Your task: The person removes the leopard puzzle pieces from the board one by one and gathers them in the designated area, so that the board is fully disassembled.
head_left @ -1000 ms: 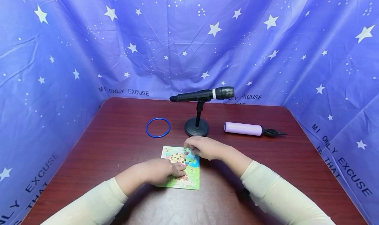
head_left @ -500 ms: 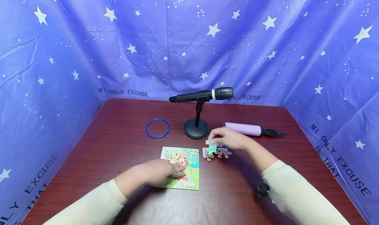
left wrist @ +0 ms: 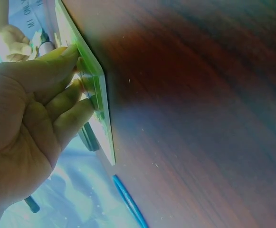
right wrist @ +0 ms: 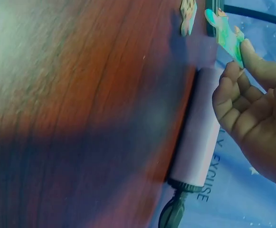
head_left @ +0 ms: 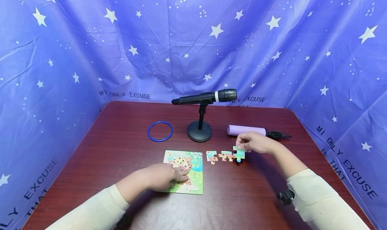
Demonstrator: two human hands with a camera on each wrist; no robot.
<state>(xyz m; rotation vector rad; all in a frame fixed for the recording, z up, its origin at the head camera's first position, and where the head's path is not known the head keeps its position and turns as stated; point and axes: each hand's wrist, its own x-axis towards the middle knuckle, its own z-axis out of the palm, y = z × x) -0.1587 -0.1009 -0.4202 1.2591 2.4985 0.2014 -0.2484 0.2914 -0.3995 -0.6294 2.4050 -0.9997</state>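
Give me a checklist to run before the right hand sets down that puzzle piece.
1. Puzzle piece secure in right hand: ok, pinched between thumb and fingers.
2. Puzzle board steadied: ok, left hand rests on it.
3. Two loose pieces picture side up: ok.
4. Whole board visible: not ok, the left hand covers part.
5. Right hand clear of the lilac pump: cannot tell, they overlap in the head view.
6. Microphone stand upright: ok.
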